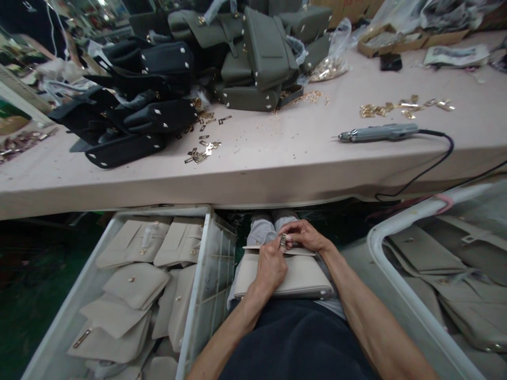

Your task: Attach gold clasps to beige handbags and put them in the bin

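Note:
A beige leather bag (301, 277) lies across my lap, below the table's edge. My left hand (271, 264) rests on its top flap, fingers curled. My right hand (303, 236) pinches a small gold metal clasp (282, 241) at the flap's upper edge. The fingertips of both hands meet at that clasp. On the table above lies a grey electric screwdriver (376, 133) with a black cord, untouched.
A white crate (198, 295) of beige bags stands at my left; another bin (396, 274) of beige bags at my right. The pink table (277, 158) carries stacked black bags (134, 105), olive bags (257, 53) and scattered gold fittings (204, 150).

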The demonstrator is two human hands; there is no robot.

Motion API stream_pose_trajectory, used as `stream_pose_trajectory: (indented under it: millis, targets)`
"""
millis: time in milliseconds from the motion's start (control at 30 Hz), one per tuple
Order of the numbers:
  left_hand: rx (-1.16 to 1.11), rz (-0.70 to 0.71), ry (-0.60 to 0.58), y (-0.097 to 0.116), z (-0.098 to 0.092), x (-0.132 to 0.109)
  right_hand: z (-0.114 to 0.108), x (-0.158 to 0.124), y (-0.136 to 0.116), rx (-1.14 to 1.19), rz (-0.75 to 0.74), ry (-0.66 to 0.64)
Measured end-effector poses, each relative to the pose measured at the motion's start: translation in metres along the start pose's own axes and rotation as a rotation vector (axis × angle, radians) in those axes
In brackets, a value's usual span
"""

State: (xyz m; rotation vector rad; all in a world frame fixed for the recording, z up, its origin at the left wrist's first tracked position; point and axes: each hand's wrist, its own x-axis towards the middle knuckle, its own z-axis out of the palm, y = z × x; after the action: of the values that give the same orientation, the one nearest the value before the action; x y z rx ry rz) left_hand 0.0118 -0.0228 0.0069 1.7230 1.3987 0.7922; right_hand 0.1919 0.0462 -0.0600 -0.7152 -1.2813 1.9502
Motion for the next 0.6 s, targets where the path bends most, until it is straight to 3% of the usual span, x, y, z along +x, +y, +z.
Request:
stream_pose_trajectory:
  millis: [233,600]
  targets:
    - [0.066,0.039,-0.045,-0.005,0.002,0.004,-0.001,-0.004,0.008,0.044,-0.021,0.032]
    - [0.158,0.021,0.003,-0.006,0.004,0.007,-0.002,0.001,0.011,0.060,-0.025,0.025]
